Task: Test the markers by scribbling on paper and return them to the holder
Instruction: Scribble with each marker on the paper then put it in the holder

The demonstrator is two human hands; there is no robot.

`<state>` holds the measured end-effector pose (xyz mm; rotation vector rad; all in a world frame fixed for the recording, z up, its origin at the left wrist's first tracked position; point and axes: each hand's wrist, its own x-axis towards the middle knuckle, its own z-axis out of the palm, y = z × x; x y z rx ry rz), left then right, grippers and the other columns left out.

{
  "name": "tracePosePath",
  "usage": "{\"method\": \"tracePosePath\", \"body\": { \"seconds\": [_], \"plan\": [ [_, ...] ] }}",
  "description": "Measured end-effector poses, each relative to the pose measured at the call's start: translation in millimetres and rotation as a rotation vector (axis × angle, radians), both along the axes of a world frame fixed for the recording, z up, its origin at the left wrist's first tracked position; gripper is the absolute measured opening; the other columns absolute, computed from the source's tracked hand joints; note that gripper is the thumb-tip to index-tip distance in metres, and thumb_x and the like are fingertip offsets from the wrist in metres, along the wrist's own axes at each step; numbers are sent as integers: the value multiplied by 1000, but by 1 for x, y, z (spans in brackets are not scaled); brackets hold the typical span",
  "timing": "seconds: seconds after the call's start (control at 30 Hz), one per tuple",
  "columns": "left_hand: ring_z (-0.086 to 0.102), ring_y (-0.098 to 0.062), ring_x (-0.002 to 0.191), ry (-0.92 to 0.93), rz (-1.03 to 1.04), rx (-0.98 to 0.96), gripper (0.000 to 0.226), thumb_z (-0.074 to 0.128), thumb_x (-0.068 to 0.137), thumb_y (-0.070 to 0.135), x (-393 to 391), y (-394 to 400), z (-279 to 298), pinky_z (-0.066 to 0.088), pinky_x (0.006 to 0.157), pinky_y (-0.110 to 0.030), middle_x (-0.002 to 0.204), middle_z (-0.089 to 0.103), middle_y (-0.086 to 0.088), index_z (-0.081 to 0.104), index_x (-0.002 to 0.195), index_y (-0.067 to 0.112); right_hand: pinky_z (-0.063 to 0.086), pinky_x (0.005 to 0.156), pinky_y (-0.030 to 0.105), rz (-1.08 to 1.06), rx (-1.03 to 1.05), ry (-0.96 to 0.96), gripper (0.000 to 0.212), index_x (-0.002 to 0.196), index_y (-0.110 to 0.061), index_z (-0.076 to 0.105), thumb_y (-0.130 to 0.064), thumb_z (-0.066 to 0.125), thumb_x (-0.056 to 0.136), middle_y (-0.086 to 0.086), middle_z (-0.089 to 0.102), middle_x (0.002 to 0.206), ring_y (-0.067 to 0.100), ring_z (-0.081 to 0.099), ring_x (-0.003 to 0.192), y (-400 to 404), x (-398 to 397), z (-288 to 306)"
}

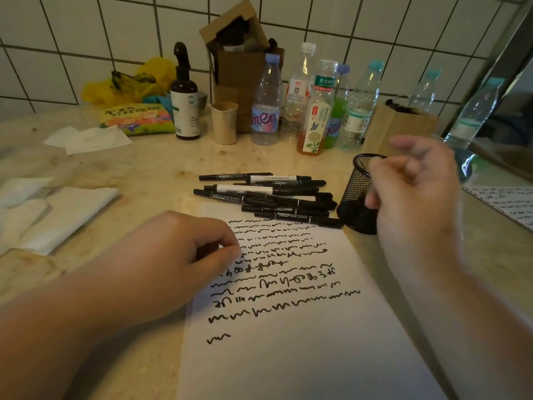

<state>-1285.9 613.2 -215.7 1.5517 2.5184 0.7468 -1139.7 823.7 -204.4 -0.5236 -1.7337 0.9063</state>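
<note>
Right hand [412,192] blurred over holder [357,197] (grip unclear), left hand [184,255] curled, nothing seen in it, on paper [302,342].

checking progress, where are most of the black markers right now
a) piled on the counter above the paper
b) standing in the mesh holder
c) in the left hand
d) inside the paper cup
a: the black markers lie in a loose pile on the counter just beyond the paper, left of the mesh holder.

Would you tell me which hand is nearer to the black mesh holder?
Right. The right hand hovers at the mesh holder, overlapping its rim; the left hand rests on the paper, well away.
</note>
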Motion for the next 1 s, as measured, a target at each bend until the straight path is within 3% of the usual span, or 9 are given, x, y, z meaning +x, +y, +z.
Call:
{"method": "tracePosePath", "body": {
  "seconds": [0.13,0.2,0.27,0.33,0.4,0.53,0.7,0.83,1.0],
  "plan": [
    [58,10,75,11,5,-20,13,51,84,55,0,0,-1,48,58,-14,75,65,27,62,87,49,51,75,20,72,228,-478,17,101,-33,66,-19,65,92,-18,62,94,0,59,84,-5,-10,-17],
    [59,7,73,29,5,-24,15,50,84,57,-1,0,-2,49,61,-15,76,65,27,62,89,49,42,91,20,6,321,-717,21,110,-35,66,-23,64,93,-22,57,109,-2,50,101,-3,-13,-22],
    [60,5,72,24,-1,-35,17,49,84,57,0,0,-1,51,63,-16,77,64,27,62,91,49,30,95,20,-34,366,-864,27,121,-34,63,-26,61,95,-19,53,120,0,39,115,-2,-14,-24],
    [59,5,72,20,-7,-33,19,48,84,57,0,0,-1,49,61,-15,77,64,28,62,92,48,31,96,23,-43,357,-940,30,125,-34,61,-28,60,96,-16,54,127,5,39,123,-1,-15,-25],
    [58,8,75,34,-14,-31,20,48,84,58,0,0,-1,47,58,-14,76,64,27,62,93,48,35,100,28,-53,345,-965,31,126,-35,61,-29,60,96,-14,54,130,8,41,125,0,-16,-26],
    [55,11,81,39,-28,-32,16,47,85,56,0,0,-1,41,53,-13,74,63,26,61,87,48,35,95,25,-41,357,-993,31,125,-33,62,-29,63,95,-13,56,123,8,43,120,1,-17,-28],
    [55,11,83,41,-31,-30,15,49,86,55,0,-1,-1,44,55,-13,77,64,27,62,91,49,37,72,20,24,317,-982,15,105,-36,69,-34,69,90,-17,55,96,4,51,91,-2,-15,-28],
    [59,8,75,39,-25,-47,19,49,87,54,1,0,-1,46,61,-11,81,64,28,63,97,45,36,60,17,44,297,-978,6,82,-38,68,-38,74,84,-16,58,88,2,55,77,-7,-13,-24],
    [57,8,74,43,-21,-51,20,49,87,53,1,1,1,46,65,-12,83,62,27,63,99,45,46,49,12,189,105,-847,7,79,-34,70,-34,76,82,-14,69,70,-2,63,65,-16,-9,-16]
  ]
}}
